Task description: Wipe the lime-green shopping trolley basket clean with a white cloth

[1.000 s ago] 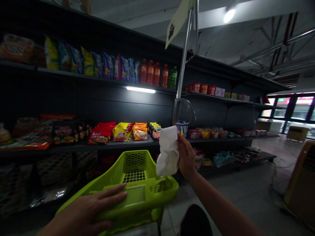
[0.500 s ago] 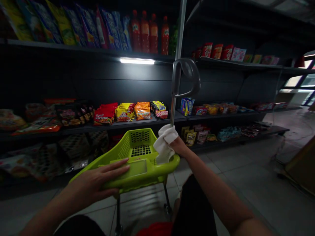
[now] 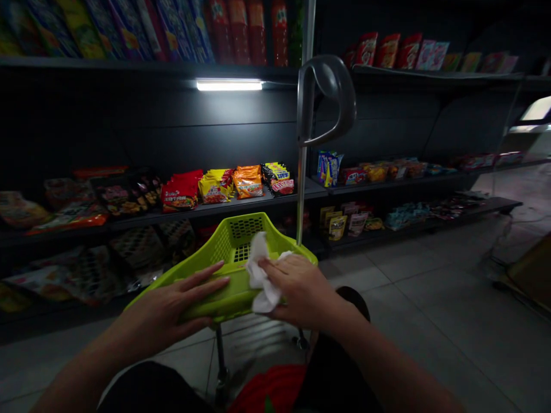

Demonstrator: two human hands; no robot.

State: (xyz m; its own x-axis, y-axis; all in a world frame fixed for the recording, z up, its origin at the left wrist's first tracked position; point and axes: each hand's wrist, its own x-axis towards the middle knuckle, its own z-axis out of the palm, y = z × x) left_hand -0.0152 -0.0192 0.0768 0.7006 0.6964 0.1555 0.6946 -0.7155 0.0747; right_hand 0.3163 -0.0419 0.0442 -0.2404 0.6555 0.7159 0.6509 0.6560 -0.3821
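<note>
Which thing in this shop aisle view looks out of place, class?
A crumpled white cloth stands out: the right hand presses it against the lime-green shopping basket. It looks odd because it isn't packaged like the goods on the snack shelves.

The top-shelf bottles (image 3: 239,34) and bags (image 3: 129,31) are cut off by the upper edge; the white cloth (image 3: 258,269) is partly hidden under the right hand (image 3: 301,289); the left hand (image 3: 167,304) covers part of the green basket (image 3: 253,221); the red thing (image 3: 271,390) at the bottom is cut off, too dim to name; the writing on the packets (image 3: 181,192) is too small to read.
</note>
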